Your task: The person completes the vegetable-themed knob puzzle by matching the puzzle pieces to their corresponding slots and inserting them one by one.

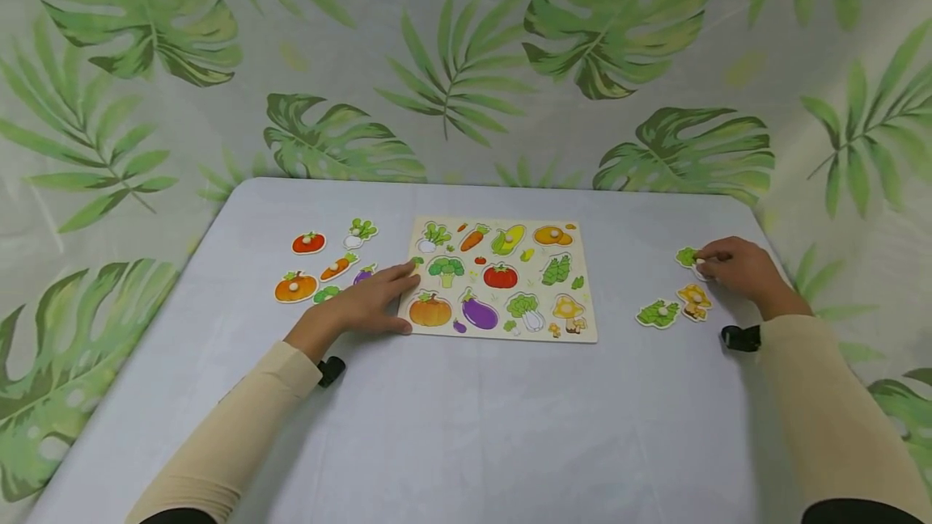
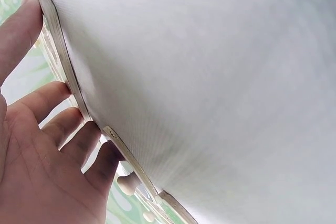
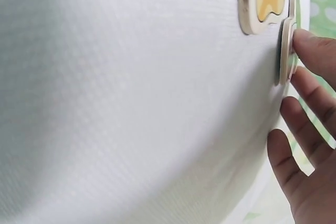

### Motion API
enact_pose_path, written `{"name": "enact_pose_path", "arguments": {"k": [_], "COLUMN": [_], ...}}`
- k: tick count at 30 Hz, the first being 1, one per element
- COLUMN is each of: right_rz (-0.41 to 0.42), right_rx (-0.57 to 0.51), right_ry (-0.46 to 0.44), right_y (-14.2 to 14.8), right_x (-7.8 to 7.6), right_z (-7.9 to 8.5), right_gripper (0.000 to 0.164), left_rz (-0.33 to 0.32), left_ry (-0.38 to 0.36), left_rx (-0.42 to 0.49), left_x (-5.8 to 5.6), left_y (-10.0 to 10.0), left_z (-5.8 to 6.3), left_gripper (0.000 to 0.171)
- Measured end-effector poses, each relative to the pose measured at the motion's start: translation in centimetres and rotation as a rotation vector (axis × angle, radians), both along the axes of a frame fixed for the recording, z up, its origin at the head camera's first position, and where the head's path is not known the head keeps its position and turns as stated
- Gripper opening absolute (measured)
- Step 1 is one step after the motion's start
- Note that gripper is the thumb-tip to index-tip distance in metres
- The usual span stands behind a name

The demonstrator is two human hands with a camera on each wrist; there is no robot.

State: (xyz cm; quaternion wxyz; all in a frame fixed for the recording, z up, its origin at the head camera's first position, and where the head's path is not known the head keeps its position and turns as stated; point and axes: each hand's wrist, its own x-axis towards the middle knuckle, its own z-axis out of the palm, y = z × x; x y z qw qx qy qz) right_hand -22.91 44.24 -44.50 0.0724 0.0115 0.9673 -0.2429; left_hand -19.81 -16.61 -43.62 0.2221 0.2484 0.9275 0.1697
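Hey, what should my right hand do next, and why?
Probably lift the leafy green-and-white piece toward the board. Your right hand seems to pinch it by thumb and finger, your left hand rests at the board's left edge, and a similar leafy picture shows in its bottom row.

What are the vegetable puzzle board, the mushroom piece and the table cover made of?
The puzzle board looks like thin wood, its face printed: its edge is pale and bare. The mushroom piece seems the same, with a thick, pale cut edge. The table cover is probably matte white cloth, finely textured close up.
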Motion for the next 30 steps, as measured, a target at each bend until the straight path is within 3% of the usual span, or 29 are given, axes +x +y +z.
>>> {"name": "enact_pose_path", "arguments": {"k": [9, 19, 30], "right_rz": [-0.005, 0.051, 0.097], "right_rx": [-0.035, -0.026, -0.013], "right_ry": [-0.017, 0.110, 0.152], "right_y": [-0.6, -1.5, -2.9], "right_x": [0.3, 0.0, -0.2], "right_z": [0.9, 1.1, 1.6], "right_gripper": [0.042, 0.039, 0.034], "left_rz": [-0.001, -0.009, -0.010], "left_ry": [0.001, 0.008, 0.008], "left_rx": [-0.003, 0.005, 0.017], "left_x": [0.0, 0.1, 0.1], "left_y": [-0.1, -0.2, -0.1], "left_z": [-0.2, -0.1, 0.1], "left_gripper": [0.086, 0.086, 0.086]}}
